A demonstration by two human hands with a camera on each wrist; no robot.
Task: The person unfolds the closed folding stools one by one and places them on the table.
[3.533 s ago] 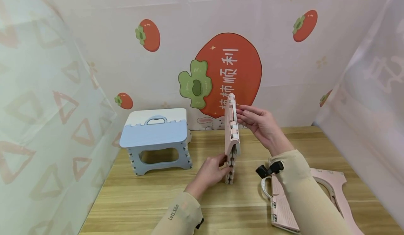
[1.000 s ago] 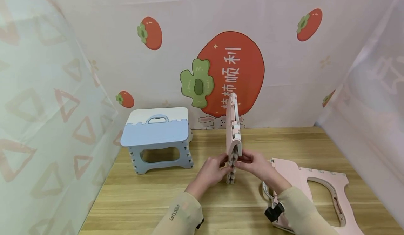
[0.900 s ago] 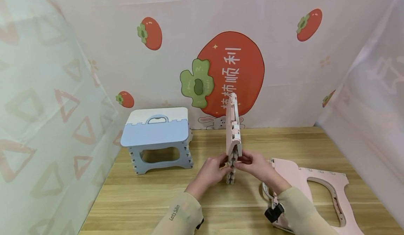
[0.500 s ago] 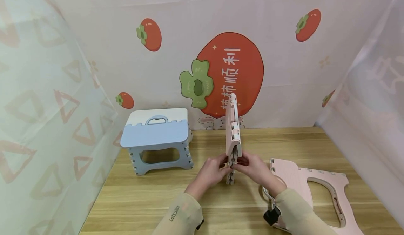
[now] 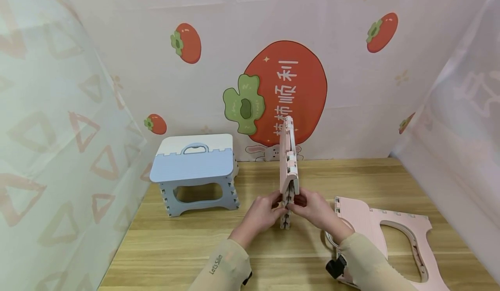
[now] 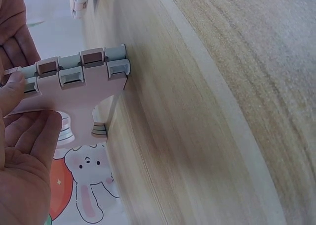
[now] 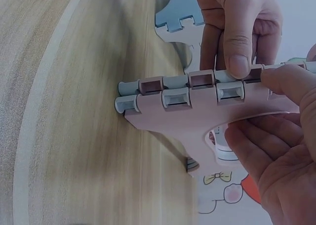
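A pink and white folding stool stands folded and edge-on in the middle of the table, its seat halves folded down over the legs. My left hand grips its lower leg edge from the left. From the right, my right hand pinches the same edge at about the same height. Close up in the right wrist view, both thumbs press near the hinged leg edge; the right fingers lie against the leg panel's cutout. The two leg panels lie nearly together in the left wrist view, pink leg panel nearest.
A blue and white folding stool stands unfolded at the back left. A second pink folding stool lies folded flat at the right, partly under my right forearm. Behind the wooden table hangs a printed cloth backdrop.
My right hand has come down from beside the stool's upper part to its lower leg edge. The left hand keeps its hold; the stool has hardly moved.
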